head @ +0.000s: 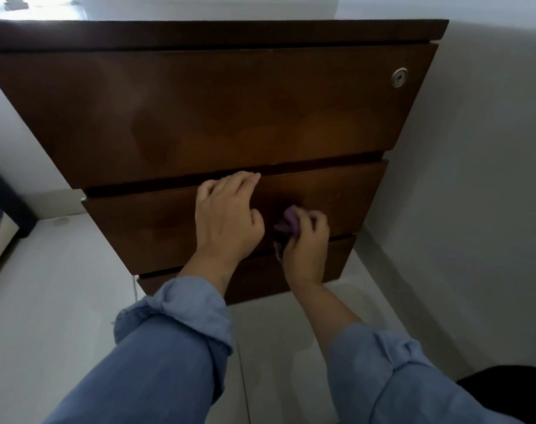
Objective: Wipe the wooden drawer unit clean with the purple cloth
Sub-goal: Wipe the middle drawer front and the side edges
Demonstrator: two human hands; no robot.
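Observation:
A dark wooden drawer unit (217, 117) with three drawer fronts stands against a white wall, seen from above. A round metal lock (399, 77) sits at the top drawer's right end. My left hand (226, 218) rests on the middle drawer front, its fingertips hooked over that drawer's top edge in the gap under the top drawer. My right hand (306, 249) is closed around a bunched purple cloth (288, 224) and presses it against the middle drawer front, just right of my left hand. Most of the cloth is hidden in my fist.
White tiled floor (61, 301) spreads below and left of the unit. A white wall (474, 179) runs close along its right side. Dark furniture (3, 203) stands at the left edge, and a black object (511, 390) lies at the bottom right.

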